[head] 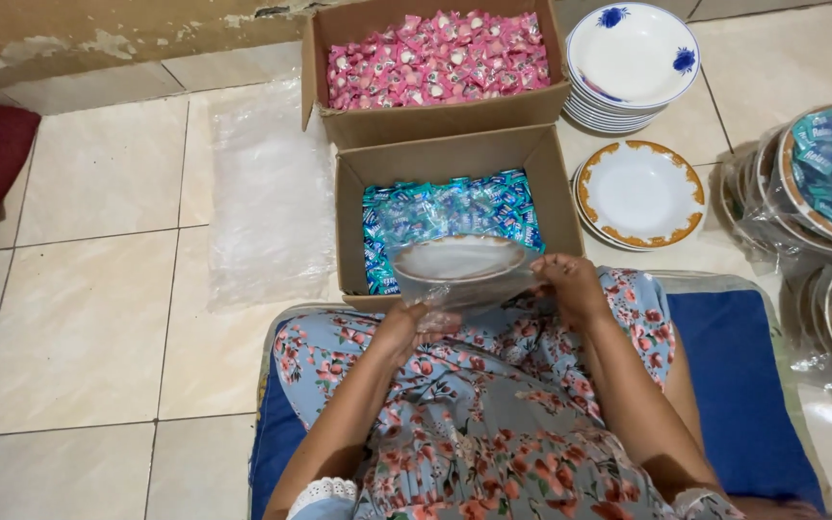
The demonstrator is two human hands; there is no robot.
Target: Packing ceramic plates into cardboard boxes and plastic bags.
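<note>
Fingers (556, 274) of both hands pinch bagged plate (459, 258).

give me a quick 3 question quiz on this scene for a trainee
1. True or false: the box nearest the person holds pink sweets.
2. What do both hands hold over the lap? A) a spoon B) a plate in a clear bag C) a cup
3. What colour is the rim of the single plate right of the near box?

Key
1. False; the blue sweets fill it, the pink sweets lie in the far box.
2. B; left hand, right hand.
3. Gold.
</note>
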